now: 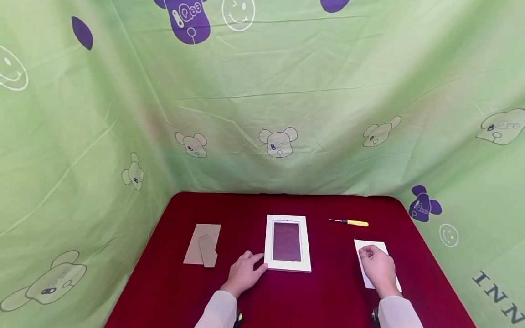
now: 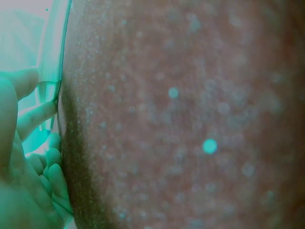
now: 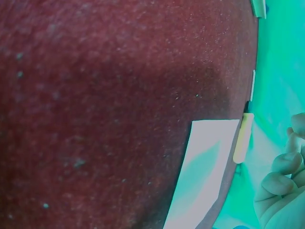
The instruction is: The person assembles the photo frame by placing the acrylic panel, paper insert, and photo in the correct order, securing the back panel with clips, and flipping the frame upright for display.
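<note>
A white picture frame (image 1: 269, 241) lies flat on the dark red table, its middle see-through. My left hand (image 1: 243, 273) is at its lower left corner, thumb and forefinger touching the edge; in the left wrist view these fingers (image 2: 35, 116) meet the frame's side (image 2: 52, 43). On the right my right hand (image 1: 378, 269) hovers over a white rectangular card (image 1: 371, 283) with fingers curled and thumb against forefinger. In the right wrist view the fingers (image 3: 287, 163) are apart from the flat card (image 3: 202, 167). Their tips are partly cut off, and I see no object in them.
A backing board (image 1: 193, 248) with a stand leg (image 1: 208, 250) lies at the left. Behind the card is a screwdriver (image 1: 357, 223) with a yellow handle. Green patterned cloth (image 1: 279, 105) walls the table (image 1: 328, 291) at the back and sides.
</note>
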### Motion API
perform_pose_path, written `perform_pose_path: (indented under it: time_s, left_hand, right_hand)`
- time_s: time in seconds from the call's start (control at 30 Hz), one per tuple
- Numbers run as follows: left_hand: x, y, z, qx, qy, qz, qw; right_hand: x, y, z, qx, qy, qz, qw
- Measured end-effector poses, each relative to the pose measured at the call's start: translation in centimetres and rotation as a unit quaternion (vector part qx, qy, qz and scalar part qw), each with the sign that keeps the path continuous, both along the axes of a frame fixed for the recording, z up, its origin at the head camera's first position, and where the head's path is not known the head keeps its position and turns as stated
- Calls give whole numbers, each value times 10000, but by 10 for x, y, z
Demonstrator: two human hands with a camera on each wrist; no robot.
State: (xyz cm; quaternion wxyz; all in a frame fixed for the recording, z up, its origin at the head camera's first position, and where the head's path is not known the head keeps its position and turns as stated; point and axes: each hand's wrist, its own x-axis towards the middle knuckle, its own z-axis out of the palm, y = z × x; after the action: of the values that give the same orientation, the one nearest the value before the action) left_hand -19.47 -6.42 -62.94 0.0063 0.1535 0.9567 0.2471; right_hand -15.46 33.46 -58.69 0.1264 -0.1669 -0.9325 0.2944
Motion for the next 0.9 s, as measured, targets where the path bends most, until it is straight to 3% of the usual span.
perform_pose_path:
  time_s: [0.23, 0.9]
  left_hand:
    - [0, -1, -1, 48, 34, -27, 10000]
    - [-1, -1, -5, 41, 53, -14, 10000]
  right_hand:
    - [3, 3, -4, -46, 97, -102, 9999]
    - [14, 22, -10, -174, -210, -428, 9987]
